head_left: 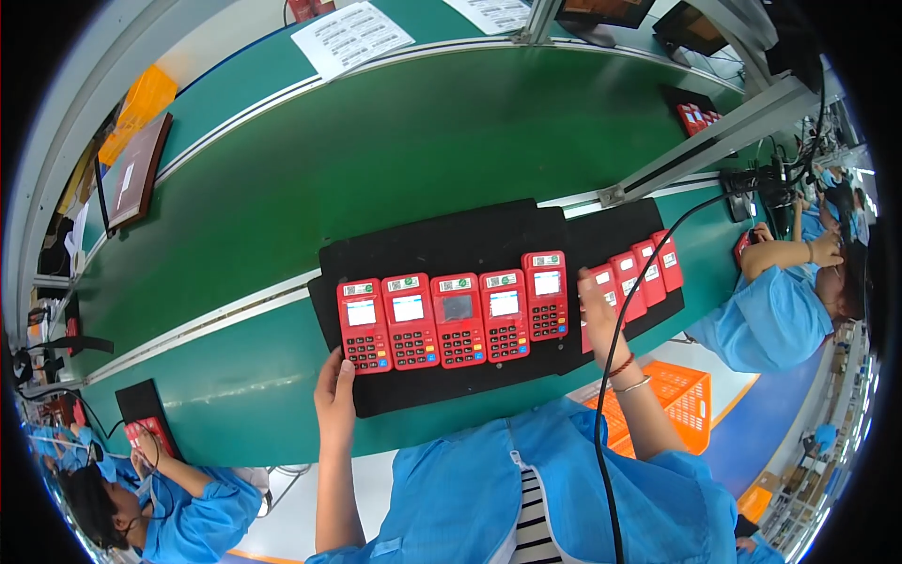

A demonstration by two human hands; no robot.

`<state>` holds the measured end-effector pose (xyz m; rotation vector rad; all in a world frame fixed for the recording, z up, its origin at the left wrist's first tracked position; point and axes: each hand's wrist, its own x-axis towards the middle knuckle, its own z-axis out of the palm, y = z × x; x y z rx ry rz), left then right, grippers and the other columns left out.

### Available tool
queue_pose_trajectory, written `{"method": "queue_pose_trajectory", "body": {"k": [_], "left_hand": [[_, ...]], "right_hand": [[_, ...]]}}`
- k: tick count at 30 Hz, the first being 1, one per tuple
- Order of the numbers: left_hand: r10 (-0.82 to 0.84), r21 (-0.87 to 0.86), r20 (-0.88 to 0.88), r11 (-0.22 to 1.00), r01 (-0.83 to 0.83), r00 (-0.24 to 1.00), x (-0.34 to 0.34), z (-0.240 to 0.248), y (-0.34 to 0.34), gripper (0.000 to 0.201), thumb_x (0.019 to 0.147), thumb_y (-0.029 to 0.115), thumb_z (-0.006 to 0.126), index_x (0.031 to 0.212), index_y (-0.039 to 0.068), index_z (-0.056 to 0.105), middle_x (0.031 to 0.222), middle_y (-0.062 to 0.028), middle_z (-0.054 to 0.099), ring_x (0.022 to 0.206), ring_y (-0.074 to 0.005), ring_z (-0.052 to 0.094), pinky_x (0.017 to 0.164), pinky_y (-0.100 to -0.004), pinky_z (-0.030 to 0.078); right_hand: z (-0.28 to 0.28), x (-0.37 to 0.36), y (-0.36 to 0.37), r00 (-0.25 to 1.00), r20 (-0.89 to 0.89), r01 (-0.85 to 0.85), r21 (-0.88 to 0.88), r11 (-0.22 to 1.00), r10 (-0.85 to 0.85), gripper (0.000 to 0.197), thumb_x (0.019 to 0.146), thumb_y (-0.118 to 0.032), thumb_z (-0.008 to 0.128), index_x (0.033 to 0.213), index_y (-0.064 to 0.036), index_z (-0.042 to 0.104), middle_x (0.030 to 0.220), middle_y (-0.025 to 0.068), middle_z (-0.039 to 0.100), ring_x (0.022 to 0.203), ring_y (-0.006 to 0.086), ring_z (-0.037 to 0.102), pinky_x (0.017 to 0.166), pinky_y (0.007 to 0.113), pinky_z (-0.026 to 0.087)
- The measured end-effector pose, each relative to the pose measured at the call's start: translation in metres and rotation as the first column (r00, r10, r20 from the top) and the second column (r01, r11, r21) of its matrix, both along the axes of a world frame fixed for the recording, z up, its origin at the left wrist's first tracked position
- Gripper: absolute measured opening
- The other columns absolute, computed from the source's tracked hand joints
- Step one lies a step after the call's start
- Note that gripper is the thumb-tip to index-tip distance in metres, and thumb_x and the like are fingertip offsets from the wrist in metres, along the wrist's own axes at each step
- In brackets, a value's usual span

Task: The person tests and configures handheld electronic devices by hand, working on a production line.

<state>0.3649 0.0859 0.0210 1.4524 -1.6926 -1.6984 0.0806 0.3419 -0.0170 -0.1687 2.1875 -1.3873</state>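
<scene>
Several red card payment terminals lie face up on a black mat (413,399), side by side with keypads toward me. The leftmost terminal (365,324) has a lit screen; the middle terminal (457,324) shows a grey one. The rightmost terminal (546,301) sits slightly farther back than the others. My left hand (334,390) is at the lower left corner of the leftmost terminal, thumb by its edge, fingers stretched and not wrapped round it. My right hand (601,315) stands open with straight fingers, beside more red terminals (628,282) with white labels; it partly covers one.
A green conveyor surface (376,150) runs behind the mat. A black cable (648,273) hangs across the right side. Below the bench edge is an orange crate (691,404). Co-workers in blue sit at left (207,508) and right (766,310). Paper sheets (352,39) lie at the back.
</scene>
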Motion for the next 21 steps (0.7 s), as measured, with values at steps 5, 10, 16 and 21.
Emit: {"method": "queue_pose_trajectory", "body": {"k": [5,10,16,21], "left_hand": [[0.039,0.010,-0.130,0.999,-0.038,0.991,-0.037,0.026,-0.013,0.040,0.097,0.026,0.059,0.119,-0.007,0.059,0.107,-0.0110,0.066,0.098,-0.0132,0.058,0.091,-0.0268,0.045],[-0.017,-0.104,-0.279,0.995,-0.012,0.960,-0.127,0.027,-0.100,0.040,0.095,0.029,0.062,0.115,-0.006,0.063,0.101,-0.0084,0.067,0.092,-0.0112,0.058,0.084,-0.0259,0.046],[-0.084,-0.370,-0.058,0.927,0.057,0.995,-0.188,-0.021,-0.191,0.045,0.093,0.033,0.063,0.113,-0.007,0.063,0.100,-0.0126,0.069,0.090,-0.0173,0.062,0.086,-0.0296,0.047],[-0.151,-0.815,0.305,0.470,0.340,0.940,-0.142,-0.022,-0.153,0.056,0.086,0.027,0.070,0.131,-0.001,0.053,0.129,-0.0236,0.055,0.120,-0.0382,0.053,0.100,-0.0417,0.044]], "right_hand": [[0.037,-0.009,-0.056,0.982,-0.023,0.167,-0.345,0.923,-0.186,0.046,0.100,-0.029,0.052,0.130,0.0062,0.055,0.129,0.0157,0.058,0.116,0.0193,0.056,0.102,0.030,0.041],[0.021,-0.109,-0.155,0.978,-0.011,0.168,-0.549,0.819,-0.208,0.041,0.095,-0.026,0.064,0.119,0.0068,0.063,0.116,0.0106,0.067,0.105,0.0147,0.060,0.094,0.027,0.045],[-0.025,-0.182,-0.260,0.961,-0.228,0.063,-0.367,0.928,-0.155,0.041,0.091,-0.030,0.064,0.111,0.0057,0.067,0.104,0.0139,0.071,0.093,0.0234,0.066,0.087,0.032,0.049],[-0.053,-0.165,-0.204,0.871,-0.486,-0.175,-0.171,0.970,0.072,0.042,0.091,-0.028,0.066,0.125,-0.0045,0.060,0.126,0.0139,0.061,0.117,0.0274,0.057,0.097,0.036,0.044]]}}
